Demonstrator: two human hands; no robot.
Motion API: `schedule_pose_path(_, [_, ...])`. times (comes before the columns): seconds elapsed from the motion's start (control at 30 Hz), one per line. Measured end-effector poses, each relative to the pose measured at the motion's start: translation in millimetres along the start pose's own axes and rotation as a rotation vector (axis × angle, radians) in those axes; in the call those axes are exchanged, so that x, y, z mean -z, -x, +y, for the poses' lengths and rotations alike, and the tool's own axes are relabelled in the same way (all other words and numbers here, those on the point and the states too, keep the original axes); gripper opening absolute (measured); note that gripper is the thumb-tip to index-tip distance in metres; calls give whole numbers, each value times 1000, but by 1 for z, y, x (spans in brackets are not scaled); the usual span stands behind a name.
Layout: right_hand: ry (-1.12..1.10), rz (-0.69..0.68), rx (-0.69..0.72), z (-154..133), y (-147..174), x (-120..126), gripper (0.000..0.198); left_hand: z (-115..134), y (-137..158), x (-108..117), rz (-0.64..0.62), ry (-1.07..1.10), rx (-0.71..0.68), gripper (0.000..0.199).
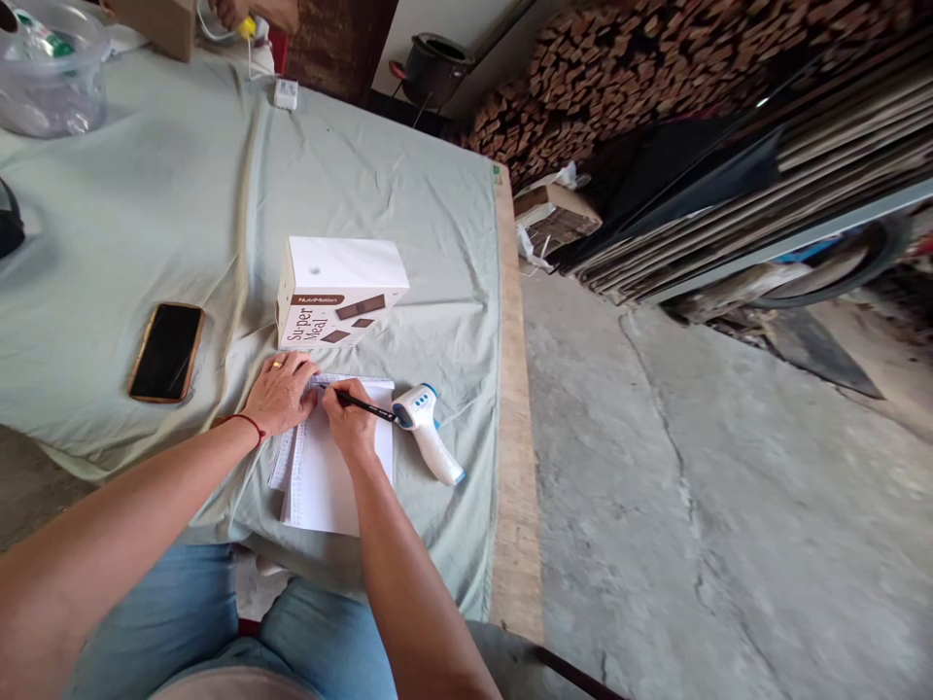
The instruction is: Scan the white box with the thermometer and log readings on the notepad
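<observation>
A pen [370, 406] is pinched by the right hand [351, 425]. The left hand [281, 394] is laid flat at the notebook's [321, 496] ten o'clock.

From the wearer's head we look forward and down, fairly close over our left hand [283, 394] and right hand [351, 423], with legs [325, 632] below and firewood [641, 68] farther off.

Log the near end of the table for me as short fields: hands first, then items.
left hand: resting at the upper left of the notebook
right hand: gripping a black pen, tip near the page top
thermometer: right of the notebook
box: beyond the notebook
phone: left of the box, screen dark
</observation>
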State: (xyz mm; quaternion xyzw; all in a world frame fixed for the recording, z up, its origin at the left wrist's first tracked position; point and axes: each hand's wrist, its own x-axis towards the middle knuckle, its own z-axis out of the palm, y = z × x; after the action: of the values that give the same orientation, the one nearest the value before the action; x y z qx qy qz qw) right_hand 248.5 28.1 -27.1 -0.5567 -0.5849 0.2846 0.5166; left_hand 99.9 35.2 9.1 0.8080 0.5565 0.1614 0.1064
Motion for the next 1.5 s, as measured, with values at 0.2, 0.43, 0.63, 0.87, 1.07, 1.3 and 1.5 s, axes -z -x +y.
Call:
schedule_pose_path(0.2, [30, -13, 24, 1, 0, 0, 14, 0, -1, -1, -1, -11, 1, 28])
schedule_pose_path(0.43, [47, -11, 9, -2, -2, -1, 14, 0, 0, -1, 22, -11, -10, 25])
schedule_pose_path(0.63, [27, 13, 5, -3, -1, -1, 14, -2, 0, -4, 36, 5, -15, 26])
schedule_pose_path(0.87, [4, -5, -12, -5, -1, -1, 15, 0, 0, -2, 23, 1, 4, 26])
schedule_pose_path(1.07, [10, 12, -26, -5, -2, -1, 15, 1, 0, 0, 3, -3, 12, 27])
schedule_pose_path(1.3, [10, 4, -20, -4, -2, -1, 14, 1, 0, -1, 1, -14, 10, 27])
schedule_pose_path(1.5, [4, 2, -44, -4, -1, -1, 14, -1, 0, -2, 18, 7, 4, 27])
